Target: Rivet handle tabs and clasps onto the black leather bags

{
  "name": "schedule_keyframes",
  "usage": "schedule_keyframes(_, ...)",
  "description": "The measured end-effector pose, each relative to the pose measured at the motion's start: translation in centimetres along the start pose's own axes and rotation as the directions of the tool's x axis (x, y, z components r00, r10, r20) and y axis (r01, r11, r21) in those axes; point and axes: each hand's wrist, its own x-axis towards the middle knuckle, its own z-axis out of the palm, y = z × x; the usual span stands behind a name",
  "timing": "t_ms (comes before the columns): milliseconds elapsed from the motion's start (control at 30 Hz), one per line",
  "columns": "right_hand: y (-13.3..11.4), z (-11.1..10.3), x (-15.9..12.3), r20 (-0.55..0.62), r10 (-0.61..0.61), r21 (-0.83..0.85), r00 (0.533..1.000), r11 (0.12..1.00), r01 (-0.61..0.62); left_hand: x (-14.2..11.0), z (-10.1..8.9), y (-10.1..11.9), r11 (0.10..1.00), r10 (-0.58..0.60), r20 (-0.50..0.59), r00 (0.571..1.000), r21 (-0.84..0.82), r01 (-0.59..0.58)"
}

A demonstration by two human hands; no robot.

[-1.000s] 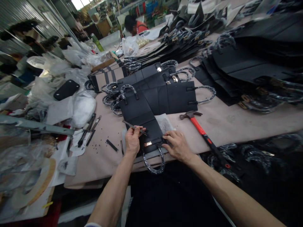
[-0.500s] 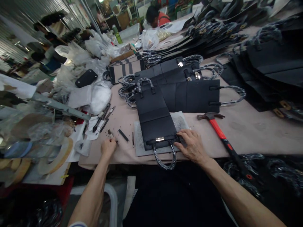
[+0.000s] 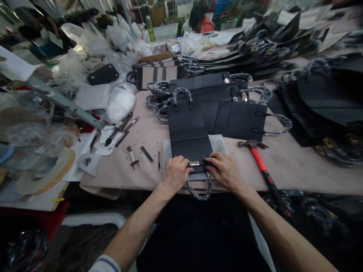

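A flat black handbag panel (image 3: 189,130) lies lengthwise before me on a pale board (image 3: 219,143). Its near edge carries a shiny metal clasp (image 3: 194,163) and a plastic-wrapped handle (image 3: 200,197). My left hand (image 3: 177,172) grips the left side of that edge, thumb beside the clasp. On the other side, my right hand (image 3: 222,169) pinches the strap end right of the clasp. A hammer (image 3: 262,166) with a red and black handle rests to the right. Left of the board lie a pronged tool (image 3: 132,156), a dark bar (image 3: 146,153) and a thin punch (image 3: 159,161).
More black bag panels (image 3: 235,117) overlap behind, with further stacks (image 3: 334,94) at the right. Clear plastic bags (image 3: 121,102) and a tape roll (image 3: 48,173) crowd the left. A green bottle (image 3: 150,28) and a person in red (image 3: 208,25) are farther back.
My left hand has let go of the pronged tool, which now lies on the table, and moved right onto the panel's near edge. My right hand stays at the panel's right side.
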Motion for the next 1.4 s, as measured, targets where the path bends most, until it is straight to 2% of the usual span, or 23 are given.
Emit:
schedule_keyframes(200,-0.2,-0.7,2.2,0.163,-0.12,-0.048,0.979,0.99,0.129,1.2,0.6,-0.2,0.985,0.102,0.11,0.989,0.128,-0.116)
schedule_keyframes(367,-0.1,-1.5,2.6,0.314,-0.289,-0.169,0.904,0.92,0.353,0.9,0.6,0.4,0.94,0.191,0.16,0.968,0.255,-0.228)
schedule_keyframes(433,-0.3,-1.7,2.6,0.348,-0.328,-0.18,0.878,0.896,0.406,0.9,0.3,0.7,0.925,0.211,0.185,0.96,0.278,-0.257)
schedule_keyframes(500,-0.2,-1.7,2.7,0.357,-0.337,-0.166,0.871,0.895,0.415,1.0,-0.1,0.4,0.925,0.229,0.205,0.952,0.26,-0.278)
schedule_keyframes(600,0.4,-1.8,2.8,0.307,-0.313,-0.044,0.899,0.939,0.342,1.0,-0.7,-1.1,0.94,0.273,0.233,0.933,0.144,-0.311)
schedule_keyframes(667,1.2,-1.9,2.7,0.236,-0.273,0.124,0.933,0.96,0.249,0.5,-0.7,-2.8,0.944,0.327,0.198,0.924,-0.017,-0.33)
schedule_keyframes(767,2.0,-2.1,2.2,0.159,-0.253,0.315,0.954,0.929,0.194,-0.8,0.3,-5.3,0.877,0.428,0.008,0.904,-0.245,-0.413)
schedule_keyframes(833,2.2,-2.1,1.9,0.165,-0.318,0.284,0.934,0.922,0.264,-1.6,1.2,-6.4,0.824,0.482,-0.133,0.866,-0.268,-0.5)
schedule_keyframes(900,2.2,-2.0,1.5,0.193,-0.397,0.188,0.897,0.912,0.364,-2.1,2.1,-7.0,0.8,0.514,-0.23,0.826,-0.22,-0.559)
schedule_keyframes(1033,2.7,-1.5,0.8,0.177,-0.476,0.139,0.861,0.879,0.457,-2.3,2.8,-6.9,0.788,0.532,-0.302,0.791,-0.165,-0.593)
schedule_keyframes(1133,2.8,-0.9,0.0,0.134,-0.484,0.149,0.865,0.872,0.466,-2.3,2.8,-6.4,0.804,0.516,-0.311,0.798,-0.145,-0.576)
schedule_keyframes(1233,2.1,-0.2,-0.9,0.081,-0.396,0.151,0.915,0.912,0.382,-2.4,2.8,-5.9,0.824,0.481,-0.317,0.817,-0.156,-0.545)
schedule_keyframes(1333,1.3,0.1,-1.2,0.053,-0.276,0.187,0.96,0.947,0.262,-2.6,2.9,-5.7,0.818,0.416,-0.318,0.852,-0.28,-0.503)
schedule_keyframes(1400,1.1,0.0,-1.0,0.042,-0.235,0.254,0.971,0.943,0.217,-2.8,2.7,-5.6,0.812,0.304,-0.316,0.899,-0.407,-0.418)
